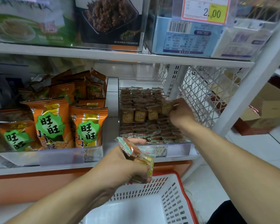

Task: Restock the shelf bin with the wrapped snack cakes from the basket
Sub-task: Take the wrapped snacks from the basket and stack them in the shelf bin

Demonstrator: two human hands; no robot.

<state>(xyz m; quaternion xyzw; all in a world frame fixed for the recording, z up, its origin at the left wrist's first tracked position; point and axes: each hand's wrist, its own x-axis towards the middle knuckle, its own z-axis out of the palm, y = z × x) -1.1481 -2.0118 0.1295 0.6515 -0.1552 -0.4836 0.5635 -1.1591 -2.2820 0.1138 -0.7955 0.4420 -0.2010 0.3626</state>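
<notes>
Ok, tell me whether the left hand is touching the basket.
Apart. The head view shows the left hand gripping snack cakes above the basket, its rim visible below the fingers.

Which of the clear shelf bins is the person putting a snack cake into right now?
The right-hand bin on the lower shelf, packed with small brown cakes; the right hand reaches into it. The bin beside it holds orange bags.

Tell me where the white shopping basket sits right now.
In the head view, the white shopping basket sits at bottom centre, below the shelf bin and beneath the left hand.
</notes>
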